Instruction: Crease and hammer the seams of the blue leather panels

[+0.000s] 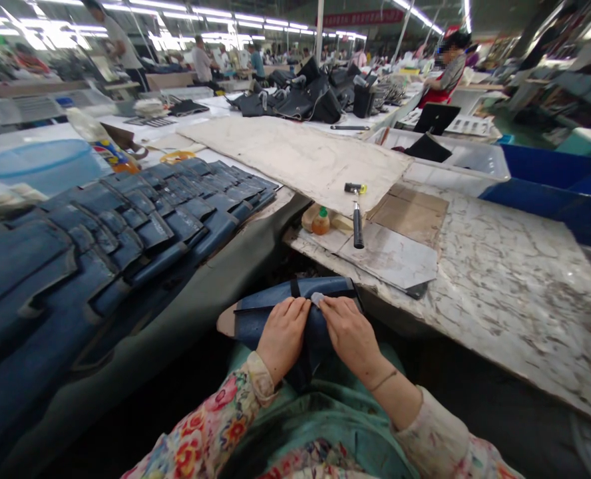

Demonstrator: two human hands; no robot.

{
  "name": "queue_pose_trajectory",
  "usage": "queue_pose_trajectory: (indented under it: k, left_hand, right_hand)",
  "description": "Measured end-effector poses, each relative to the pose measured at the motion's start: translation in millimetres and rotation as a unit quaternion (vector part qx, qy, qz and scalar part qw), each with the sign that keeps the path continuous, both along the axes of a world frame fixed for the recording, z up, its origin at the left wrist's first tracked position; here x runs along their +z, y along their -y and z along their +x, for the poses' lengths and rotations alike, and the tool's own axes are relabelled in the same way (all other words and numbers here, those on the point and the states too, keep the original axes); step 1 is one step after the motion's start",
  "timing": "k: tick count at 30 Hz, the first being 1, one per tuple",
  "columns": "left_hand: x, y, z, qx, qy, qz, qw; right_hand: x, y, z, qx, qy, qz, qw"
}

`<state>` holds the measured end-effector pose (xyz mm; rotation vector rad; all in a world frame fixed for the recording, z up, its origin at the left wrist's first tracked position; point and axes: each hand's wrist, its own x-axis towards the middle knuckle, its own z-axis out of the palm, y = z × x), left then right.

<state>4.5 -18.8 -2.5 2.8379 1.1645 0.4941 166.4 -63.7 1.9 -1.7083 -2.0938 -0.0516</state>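
A dark blue leather piece (295,299) lies in my lap, below the worktable's edge. My left hand (281,336) rests on it with the fingers curled and pressed down on the leather. My right hand (348,332) grips the same piece from the right, and its fingertips pinch a small pale object (317,298) that I cannot make out. Both thumbs meet near the piece's middle fold. The lower part of the piece is hidden under my hands.
Rows of several overlapping blue leather pieces (140,219) cover the table to my left. A hammer (358,223), a small orange glue bottle (320,221) and metal plates (390,256) lie on the worn table (500,286). Blue bins (555,179) stand right. Other people work far behind.
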Motion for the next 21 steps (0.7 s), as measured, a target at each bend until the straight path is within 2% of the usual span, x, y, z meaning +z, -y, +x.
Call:
queue_pose_trajectory:
  k: [6,13,18,21]
  left_hand:
    - [-3.9,4,3,0.004,0.006,0.012,1.000]
    - [-8.9,4,12,0.000,0.006,0.025,1.000]
    - [-10.0,5,18,0.003,0.013,0.038,0.999]
    - [-9.4,7,15,0.008,0.015,0.043,0.999]
  right_hand:
    - [0.8,5,17,-0.002,-0.005,0.008,1.000]
    - [-6.7,18,61,-0.072,-0.009,0.050,0.996]
    - [-8.8,16,72,-0.109,0.002,0.056,0.992]
    - [-8.7,14,72,-0.108,0.008,0.057,0.992]
